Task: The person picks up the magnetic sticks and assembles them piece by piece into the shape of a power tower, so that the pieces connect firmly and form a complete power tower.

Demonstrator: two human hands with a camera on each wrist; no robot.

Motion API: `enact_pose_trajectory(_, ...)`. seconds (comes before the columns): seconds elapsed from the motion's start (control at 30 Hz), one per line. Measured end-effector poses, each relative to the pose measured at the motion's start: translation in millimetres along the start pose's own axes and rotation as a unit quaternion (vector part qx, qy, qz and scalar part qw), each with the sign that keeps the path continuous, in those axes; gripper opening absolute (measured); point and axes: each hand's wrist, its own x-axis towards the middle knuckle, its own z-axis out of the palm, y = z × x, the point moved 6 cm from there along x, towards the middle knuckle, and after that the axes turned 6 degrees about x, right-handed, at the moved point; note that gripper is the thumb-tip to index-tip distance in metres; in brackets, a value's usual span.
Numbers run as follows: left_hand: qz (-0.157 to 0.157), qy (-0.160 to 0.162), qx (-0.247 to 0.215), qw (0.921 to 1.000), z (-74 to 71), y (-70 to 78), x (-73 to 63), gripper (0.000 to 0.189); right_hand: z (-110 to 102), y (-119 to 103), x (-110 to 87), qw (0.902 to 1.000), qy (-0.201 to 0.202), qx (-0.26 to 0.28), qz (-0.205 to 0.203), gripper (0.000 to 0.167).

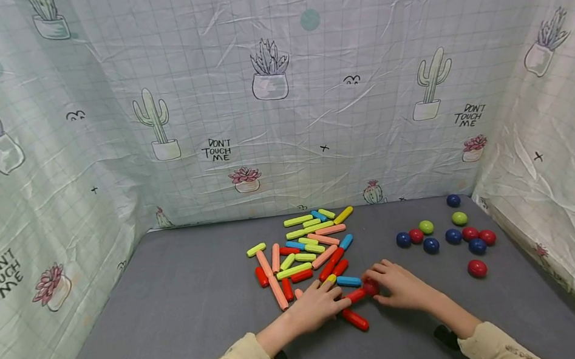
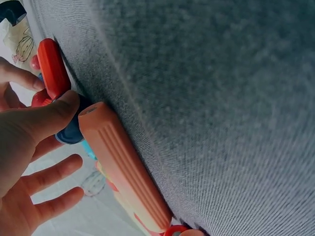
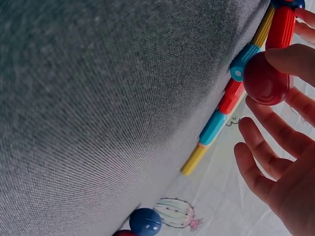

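Note:
My left hand (image 1: 313,307) pinches a dark blue ball (image 2: 71,130), its thumb where a red stick (image 2: 53,69) meets the ball. The ball is hidden by the hand in the head view. A second red stick (image 1: 356,296) runs from that ball to a glossy red ball (image 3: 266,78). My right hand (image 1: 402,287) grips this red ball between thumb and fingers, its other fingers spread. The first red stick slants toward the front edge below the left hand. Just beyond the hands lies a light blue stick (image 1: 348,281). A salmon stick (image 2: 125,167) lies beside the left hand.
Behind the hands, several lime, salmon, red, blue and yellow sticks are scattered, among them a lime stick (image 1: 294,270). To the right lie several loose balls, including a red ball (image 1: 477,268) and a green ball (image 1: 460,218). A patterned curtain (image 1: 315,139) borders the grey table (image 1: 174,318).

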Motion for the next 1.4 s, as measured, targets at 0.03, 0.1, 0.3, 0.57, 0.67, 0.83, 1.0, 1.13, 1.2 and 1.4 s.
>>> enact_pose_trajectory(0.03,0.000,0.000,0.000,1.0000,-0.3,-0.1,-0.3,0.033,1,0,0.1,1.0000,-0.003,0.000,-0.001,0.034)
enact_pose_trajectory(0.1,0.001,-0.002,0.000,1.0000,-0.4,-0.3,-0.8,0.034,3,0,0.4,0.9999,-0.012,0.002,0.000,0.034)
enact_pose_trajectory(0.3,0.003,-0.012,-0.009,0.9999,0.6,-0.5,-2.3,0.034,8,2,1.0,0.9995,-0.031,-0.001,0.005,0.033)
enact_pose_trajectory(0.57,0.009,-0.034,-0.015,0.9993,2.8,-0.4,-3.0,0.036,3,4,6.6,0.9992,-0.040,-0.003,0.004,0.025)
enact_pose_trajectory(0.67,0.014,-0.035,-0.013,0.9992,3.8,-0.5,-3.4,0.036,-1,3,11.5,0.9997,-0.024,-0.005,-0.005,0.021)
enact_pose_trajectory(0.83,0.020,-0.029,-0.015,0.9993,2.7,-1.0,-4.9,0.035,-5,2,25.0,0.9991,0.000,-0.026,-0.033,0.020)
enact_pose_trajectory(1.0,0.023,-0.033,-0.015,0.9991,2.8,-1.8,-4.7,0.037,2,-3,41.5,0.9980,-0.013,-0.035,-0.052,0.024)
enact_pose_trajectory(1.13,0.025,-0.037,-0.011,0.9989,3.5,-1.8,-3.3,0.037,14,-4,53.2,0.9971,-0.043,-0.043,-0.045,0.026)
enact_pose_trajectory(1.2,0.025,-0.040,-0.010,0.9988,3.8,-1.6,-2.6,0.038,21,-3,57.2,0.9963,-0.058,-0.052,-0.035,0.029)
enact_pose_trajectory(1.4,0.025,-0.048,-0.020,0.9984,3.1,-1.5,-1.8,0.040,30,-3,64.1,0.9952,-0.073,-0.063,-0.017,0.031)
